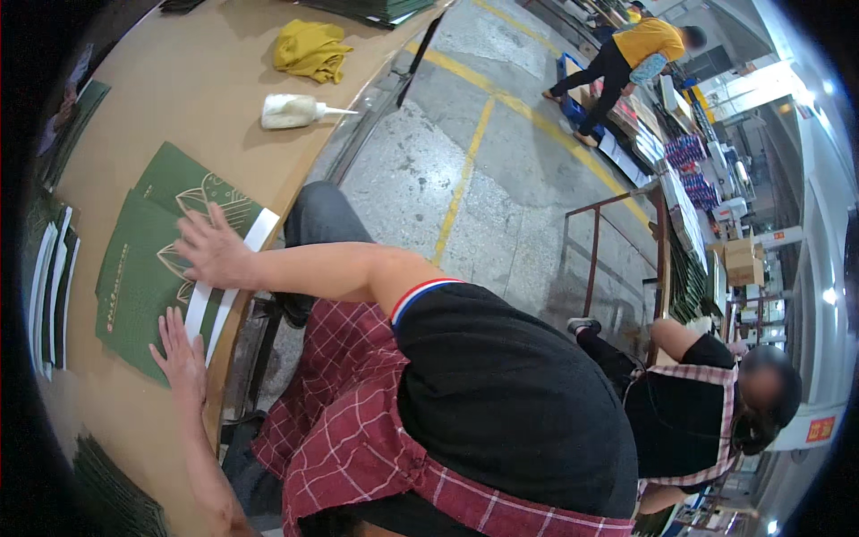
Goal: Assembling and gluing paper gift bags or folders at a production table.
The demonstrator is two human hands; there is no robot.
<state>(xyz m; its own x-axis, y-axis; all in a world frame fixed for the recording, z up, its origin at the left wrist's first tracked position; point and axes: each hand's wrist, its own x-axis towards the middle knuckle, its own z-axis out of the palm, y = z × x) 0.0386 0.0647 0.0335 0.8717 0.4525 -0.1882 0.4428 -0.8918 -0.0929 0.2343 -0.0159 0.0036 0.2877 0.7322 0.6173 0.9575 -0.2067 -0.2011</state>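
Green printed sheets [143, 268] flat on the brown table [179, 98]. Left hand [182, 358] pressed on the sheets' near edge, fingers spread. Right hand [213, 249] splayed flat on the sheets' right side. White bottle [291, 110] lies well beyond the sheets.

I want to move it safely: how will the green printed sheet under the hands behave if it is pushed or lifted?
The green printed sheet lies flat under both palms, so it is probably thin, light card that slides easily on the smooth brown table. Lifted by one edge, it would likely bend.
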